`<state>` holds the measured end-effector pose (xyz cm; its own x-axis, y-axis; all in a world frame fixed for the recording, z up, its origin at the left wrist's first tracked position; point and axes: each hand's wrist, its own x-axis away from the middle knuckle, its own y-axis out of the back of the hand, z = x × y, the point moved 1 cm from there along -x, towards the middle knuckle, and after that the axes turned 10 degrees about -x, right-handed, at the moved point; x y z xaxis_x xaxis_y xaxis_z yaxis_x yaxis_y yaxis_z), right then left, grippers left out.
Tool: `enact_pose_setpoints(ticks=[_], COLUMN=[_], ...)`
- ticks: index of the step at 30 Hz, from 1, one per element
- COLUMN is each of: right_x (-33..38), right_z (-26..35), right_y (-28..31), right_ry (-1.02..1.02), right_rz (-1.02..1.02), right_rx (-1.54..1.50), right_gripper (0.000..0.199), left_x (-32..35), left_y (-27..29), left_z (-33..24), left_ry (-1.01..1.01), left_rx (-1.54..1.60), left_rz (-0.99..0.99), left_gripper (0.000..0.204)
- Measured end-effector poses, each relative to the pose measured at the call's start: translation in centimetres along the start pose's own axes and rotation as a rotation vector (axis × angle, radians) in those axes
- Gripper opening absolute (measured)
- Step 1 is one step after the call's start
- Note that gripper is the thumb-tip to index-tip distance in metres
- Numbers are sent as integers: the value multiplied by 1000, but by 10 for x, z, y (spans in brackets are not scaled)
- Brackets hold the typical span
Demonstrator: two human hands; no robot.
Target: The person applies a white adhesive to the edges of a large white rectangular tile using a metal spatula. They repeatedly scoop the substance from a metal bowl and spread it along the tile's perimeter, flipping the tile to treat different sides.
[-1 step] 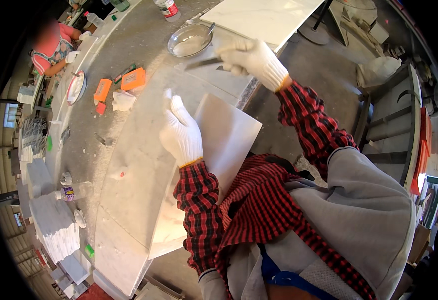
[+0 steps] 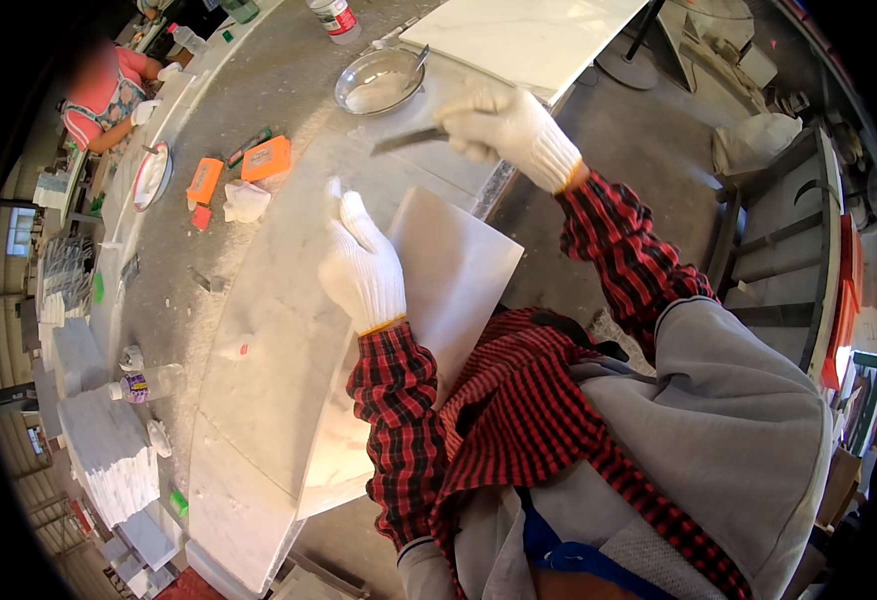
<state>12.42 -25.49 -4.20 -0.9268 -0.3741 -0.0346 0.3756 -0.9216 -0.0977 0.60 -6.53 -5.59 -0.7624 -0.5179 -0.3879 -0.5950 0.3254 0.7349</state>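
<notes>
Left hand (image 2: 363,268), white knit glove, lies flat and spread, fingers extended, palm down on the upper-left corner area of a white stone tile (image 2: 448,270). Not gripping, just pressing on top. The tile sits tilted w/ its lower-right part overhanging the worktop (image 2: 288,90) edge toward the person's body; its top edge runs diagonally from near the left hand's fingers to a corner at right.

Right hand (image 2: 508,125), also gloved, is closed around the handle of a thin dark blade tool (image 2: 408,140), blade pointing left, held above the slab just beyond the tile's far edge. Can't tell if the blade tip touches the surface.

Just behind the blade: a round metal bowl (image 2: 378,80) w/ pale paste and a spoon-like stick in it. Left of the hands, well apart: orange blocks (image 2: 266,158) and a crumpled white rag (image 2: 246,202). A long pale stone slab (image 2: 258,400) runs under and left of the tile to the near worktop edge. Another person (image 2: 103,90) works at the far left end. Floor at right of the worktop edge, beside the right forearm, is open.
</notes>
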Motion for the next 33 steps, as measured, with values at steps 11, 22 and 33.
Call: enact_pose_setpoints(ticks=[11, 22, 33], right_x=[8, 17, 20], right_z=[15, -13, -28], right_y=[-14, -78, -146], right_ry=[123, 739, 829], right_rz=[-28, -135, 25], right_rx=[380, 525, 699], right_gripper=[24, 19, 20], left_x=[-2, -5, 2], left_y=[-7, -3, 10], left_z=[9, 3, 17], left_ry=[-63, -252, 44], left_rx=[-36, 160, 478], left_rz=[-131, -463, -491], left_gripper=[38, 39, 39])
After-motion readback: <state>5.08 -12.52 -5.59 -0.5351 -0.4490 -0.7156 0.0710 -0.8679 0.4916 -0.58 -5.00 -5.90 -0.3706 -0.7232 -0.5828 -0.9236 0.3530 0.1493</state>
